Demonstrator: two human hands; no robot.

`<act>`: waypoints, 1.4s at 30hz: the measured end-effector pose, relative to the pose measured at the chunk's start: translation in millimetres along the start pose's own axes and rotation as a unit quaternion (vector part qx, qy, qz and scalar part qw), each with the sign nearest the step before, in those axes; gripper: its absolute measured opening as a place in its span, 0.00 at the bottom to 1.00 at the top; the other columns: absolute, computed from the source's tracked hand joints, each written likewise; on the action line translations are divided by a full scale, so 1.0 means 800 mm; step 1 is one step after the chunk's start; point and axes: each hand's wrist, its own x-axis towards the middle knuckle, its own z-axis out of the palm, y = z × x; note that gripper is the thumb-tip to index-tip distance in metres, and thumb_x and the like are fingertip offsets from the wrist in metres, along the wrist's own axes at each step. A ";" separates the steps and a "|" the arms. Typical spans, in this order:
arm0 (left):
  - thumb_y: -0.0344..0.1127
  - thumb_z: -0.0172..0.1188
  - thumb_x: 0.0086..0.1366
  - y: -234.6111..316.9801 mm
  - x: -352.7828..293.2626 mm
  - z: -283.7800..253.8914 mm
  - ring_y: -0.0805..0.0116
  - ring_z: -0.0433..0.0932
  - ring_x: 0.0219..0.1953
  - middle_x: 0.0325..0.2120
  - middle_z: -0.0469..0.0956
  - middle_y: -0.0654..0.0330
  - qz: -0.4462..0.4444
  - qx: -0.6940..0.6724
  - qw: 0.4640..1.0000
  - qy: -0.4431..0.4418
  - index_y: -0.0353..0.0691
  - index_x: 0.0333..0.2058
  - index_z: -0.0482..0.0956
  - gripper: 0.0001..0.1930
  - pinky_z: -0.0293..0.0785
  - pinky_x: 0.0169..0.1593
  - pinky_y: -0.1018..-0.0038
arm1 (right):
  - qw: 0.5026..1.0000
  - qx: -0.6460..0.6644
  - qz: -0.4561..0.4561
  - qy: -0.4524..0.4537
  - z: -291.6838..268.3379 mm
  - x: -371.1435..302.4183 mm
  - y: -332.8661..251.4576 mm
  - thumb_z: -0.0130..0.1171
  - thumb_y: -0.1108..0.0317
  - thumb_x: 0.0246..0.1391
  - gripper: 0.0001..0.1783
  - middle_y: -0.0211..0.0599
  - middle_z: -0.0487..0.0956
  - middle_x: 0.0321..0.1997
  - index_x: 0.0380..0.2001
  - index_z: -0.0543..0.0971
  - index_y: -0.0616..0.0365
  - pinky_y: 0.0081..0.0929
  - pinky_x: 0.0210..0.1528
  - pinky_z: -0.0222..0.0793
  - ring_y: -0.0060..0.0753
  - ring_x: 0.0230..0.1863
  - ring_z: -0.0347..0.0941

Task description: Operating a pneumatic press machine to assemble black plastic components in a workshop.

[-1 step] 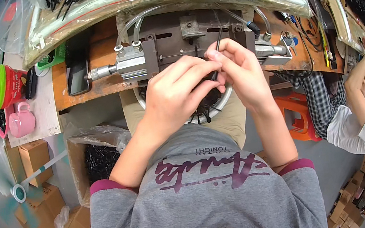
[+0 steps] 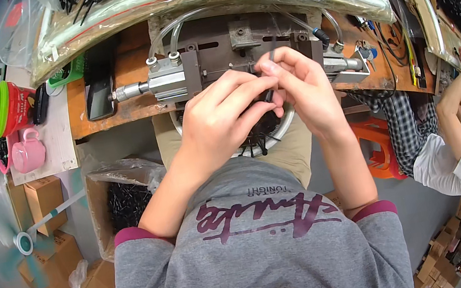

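My left hand (image 2: 219, 115) and my right hand (image 2: 306, 91) meet in front of a dark metal fixture (image 2: 206, 35). Both are closed, fingertips pinched together. A thin black rod-like piece (image 2: 273, 45) sticks up from between the right thumb and forefinger; its upper part is blurred. Its lower end passes toward the left fingertips, where a dark bit shows, though the fingers cover most of it. Below the hands, a round, pale-rimmed container (image 2: 288, 131) rests at my lap, with several thin black parts (image 2: 260, 141) in it.
Air cylinders flank the fixture, one on the left (image 2: 169, 84) and one on the right (image 2: 345, 66), with clear hoses (image 2: 163, 33). A phone (image 2: 99, 96) and pink mug (image 2: 28, 152) lie leftward. A box of black parts (image 2: 129, 203) stands below. Another person (image 2: 450, 165) is at right.
The upper part of the thin black piece has shifted slightly left and become blurred. Both hands stay almost in the same place.
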 end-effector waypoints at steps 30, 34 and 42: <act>0.30 0.72 0.55 -0.018 -0.027 0.016 0.69 0.83 0.28 0.55 0.78 0.53 -0.075 0.036 0.993 -0.081 0.37 0.43 0.83 0.16 0.80 0.34 0.76 | 0.607 -0.725 -0.325 0.000 -0.048 0.149 -0.163 0.66 0.70 0.47 0.07 0.43 0.81 0.31 0.29 0.82 0.62 0.35 0.35 0.73 0.44 0.31 0.78; 0.23 0.65 0.62 -0.004 0.001 -0.009 0.68 0.83 0.41 0.54 0.78 0.50 -0.196 -0.222 0.954 0.047 0.32 0.57 0.75 0.23 0.84 0.40 0.73 | 0.570 -0.654 -0.497 -0.010 -0.056 0.095 -0.121 0.63 0.75 0.53 0.09 0.39 0.79 0.33 0.40 0.80 0.60 0.33 0.31 0.76 0.40 0.30 0.79; 0.29 0.59 0.69 -0.004 0.016 -0.020 0.63 0.83 0.46 0.49 0.80 0.48 -0.300 -0.495 0.815 -0.029 0.29 0.58 0.73 0.21 0.87 0.44 0.69 | 0.605 -0.584 -0.540 -0.038 -0.038 0.023 -0.048 0.62 0.79 0.40 0.18 0.43 0.80 0.39 0.40 0.80 0.68 0.30 0.32 0.80 0.40 0.35 0.82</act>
